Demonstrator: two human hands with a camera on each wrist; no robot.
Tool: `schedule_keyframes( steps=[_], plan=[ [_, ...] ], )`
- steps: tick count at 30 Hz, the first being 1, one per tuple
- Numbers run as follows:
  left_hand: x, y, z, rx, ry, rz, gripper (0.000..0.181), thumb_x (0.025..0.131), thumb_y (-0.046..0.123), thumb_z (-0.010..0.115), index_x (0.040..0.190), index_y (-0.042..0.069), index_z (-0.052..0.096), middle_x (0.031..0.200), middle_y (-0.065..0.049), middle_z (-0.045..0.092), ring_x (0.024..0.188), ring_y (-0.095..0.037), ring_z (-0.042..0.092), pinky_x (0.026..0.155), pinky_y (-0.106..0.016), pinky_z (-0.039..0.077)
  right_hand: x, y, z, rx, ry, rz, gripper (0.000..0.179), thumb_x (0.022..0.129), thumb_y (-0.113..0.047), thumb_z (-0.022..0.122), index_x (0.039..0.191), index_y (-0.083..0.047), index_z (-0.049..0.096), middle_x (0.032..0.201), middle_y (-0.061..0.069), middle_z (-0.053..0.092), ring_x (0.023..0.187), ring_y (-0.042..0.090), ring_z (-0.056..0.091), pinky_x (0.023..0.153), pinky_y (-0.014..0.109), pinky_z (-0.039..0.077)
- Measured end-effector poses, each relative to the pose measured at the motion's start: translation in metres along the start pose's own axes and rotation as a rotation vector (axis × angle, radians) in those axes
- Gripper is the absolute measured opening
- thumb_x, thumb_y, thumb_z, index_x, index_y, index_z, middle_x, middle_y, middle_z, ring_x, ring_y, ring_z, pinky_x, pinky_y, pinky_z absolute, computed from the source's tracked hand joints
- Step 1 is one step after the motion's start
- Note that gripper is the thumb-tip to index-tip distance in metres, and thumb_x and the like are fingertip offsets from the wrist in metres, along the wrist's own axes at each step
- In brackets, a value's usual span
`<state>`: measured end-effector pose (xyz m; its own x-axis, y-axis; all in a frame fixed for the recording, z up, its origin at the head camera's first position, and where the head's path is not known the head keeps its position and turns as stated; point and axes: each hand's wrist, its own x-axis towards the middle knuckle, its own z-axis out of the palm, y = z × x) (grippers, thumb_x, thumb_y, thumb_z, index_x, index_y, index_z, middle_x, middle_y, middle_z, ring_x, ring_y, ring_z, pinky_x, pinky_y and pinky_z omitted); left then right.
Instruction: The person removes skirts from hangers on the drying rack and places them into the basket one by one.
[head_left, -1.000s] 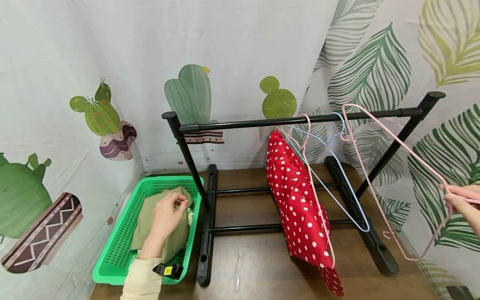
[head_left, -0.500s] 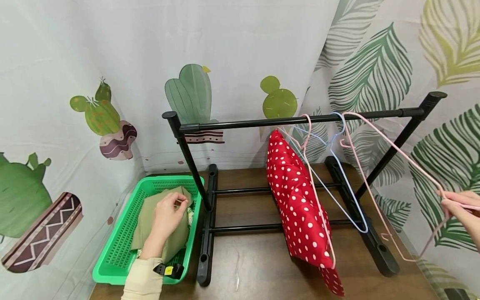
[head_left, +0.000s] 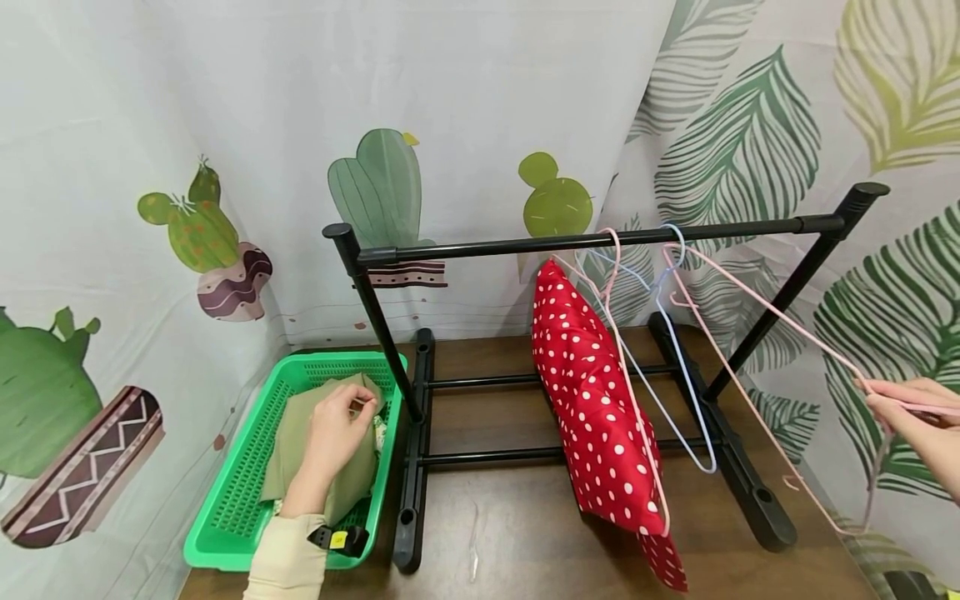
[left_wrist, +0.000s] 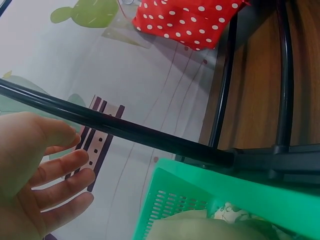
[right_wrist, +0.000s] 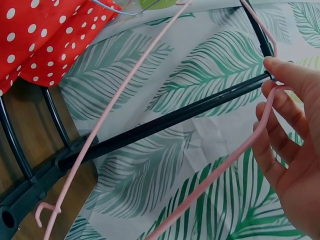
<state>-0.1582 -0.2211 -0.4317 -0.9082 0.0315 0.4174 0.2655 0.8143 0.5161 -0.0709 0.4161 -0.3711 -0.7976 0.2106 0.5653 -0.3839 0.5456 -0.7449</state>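
Observation:
My left hand (head_left: 333, 433) hovers at the green basket (head_left: 198, 546), over a folded olive cloth (head_left: 288, 450). Its fingers are loosely bent with nothing between them, as the left wrist view also shows. At the right edge, my right hand (head_left: 918, 421) pinches a bare pink clothes hanger (right_wrist: 122, 86) between thumb and fingers near its neck. The hanger points its far end toward the black rack's top bar (head_left: 480, 247). On that bar hang a blue clothes hanger (head_left: 688, 375) and another pink hanger bearing red polka-dot cloth (head_left: 592, 408).
The black rack stands on a brown wooden table (head_left: 510, 533), with two low crossbars (head_left: 487, 458) between its feet. Printed curtains (head_left: 480, 100) with cacti and leaves enclose the back and sides. A green-and-white patterned cloth (left_wrist: 230, 212) shows inside the basket.
The right hand has shifted slightly left, and the pink hanger's far end has dropped from above the top bar to just below it. The blue hanger has swung slightly left. The left hand stays still.

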Motion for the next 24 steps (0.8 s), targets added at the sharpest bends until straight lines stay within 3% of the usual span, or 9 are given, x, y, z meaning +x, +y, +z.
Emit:
schedule_keyframes(
  steps=[4,10,14,19,21,22,24],
  plan=[
    [0.0,0.001,0.0,0.001,-0.004,-0.004,0.004,0.085,0.015,0.065,0.084,0.011,0.066,0.083,0.0,0.063,0.073,-0.017,0.061,0.065,-0.036,0.05,0.003,0.0,0.002,-0.002,0.003,0.027,0.041,0.078,0.02,0.057,0.102,-0.011,0.072,0.073,-0.021,0.059,0.059,-0.011,0.051,0.048,0.004,0.037],
    [0.001,0.001,-0.001,0.003,-0.004,-0.007,0.004,0.084,0.015,0.065,0.083,0.011,0.066,0.083,-0.001,0.063,0.073,-0.017,0.061,0.065,-0.037,0.05,0.01,-0.005,0.008,-0.117,0.011,0.063,0.036,0.079,0.01,0.063,0.106,-0.013,0.071,0.077,-0.025,0.057,0.06,-0.012,0.047,0.048,0.004,0.035],
    [0.002,0.001,-0.001,-0.003,-0.006,0.003,0.004,0.085,0.015,0.065,0.082,0.012,0.066,0.083,0.0,0.063,0.074,-0.017,0.061,0.065,-0.036,0.05,0.019,-0.012,0.015,-0.192,0.01,0.011,0.034,0.078,0.007,0.065,0.103,-0.016,0.072,0.075,-0.029,0.055,0.054,-0.01,0.041,0.043,0.008,0.031],
    [0.002,0.004,0.0,-0.01,-0.009,0.013,0.004,0.085,0.015,0.065,0.082,0.012,0.065,0.083,0.001,0.063,0.073,-0.016,0.061,0.065,-0.035,0.05,0.029,-0.017,0.024,-0.335,0.024,-0.075,0.047,0.077,0.001,0.069,0.095,-0.042,0.066,0.074,-0.037,0.048,0.052,-0.013,0.036,0.04,0.01,0.028],
    [0.002,0.005,0.0,-0.015,-0.014,0.01,0.004,0.085,0.015,0.065,0.083,0.012,0.066,0.083,0.001,0.063,0.074,-0.015,0.061,0.066,-0.035,0.05,0.033,-0.02,0.026,-0.408,0.008,-0.046,0.049,0.079,-0.007,0.07,0.092,-0.053,0.057,0.075,-0.043,0.044,0.053,-0.014,0.035,0.041,0.01,0.028],
    [0.002,0.005,0.0,-0.02,-0.018,0.01,0.004,0.085,0.015,0.065,0.084,0.011,0.066,0.083,0.0,0.063,0.074,-0.016,0.061,0.066,-0.035,0.051,0.034,-0.021,0.028,-0.448,-0.004,-0.033,0.046,0.08,-0.011,0.069,0.092,-0.053,0.055,0.074,-0.045,0.042,0.054,-0.015,0.034,0.042,0.011,0.028],
    [0.002,0.005,0.0,-0.022,-0.023,0.007,0.004,0.085,0.013,0.065,0.085,0.01,0.066,0.083,0.0,0.062,0.074,-0.016,0.061,0.066,-0.035,0.051,0.038,-0.024,0.032,-0.496,-0.02,-0.032,0.034,0.081,-0.014,0.07,0.094,-0.045,0.066,0.072,-0.046,0.04,0.054,-0.013,0.033,0.042,0.014,0.027]
  ],
)
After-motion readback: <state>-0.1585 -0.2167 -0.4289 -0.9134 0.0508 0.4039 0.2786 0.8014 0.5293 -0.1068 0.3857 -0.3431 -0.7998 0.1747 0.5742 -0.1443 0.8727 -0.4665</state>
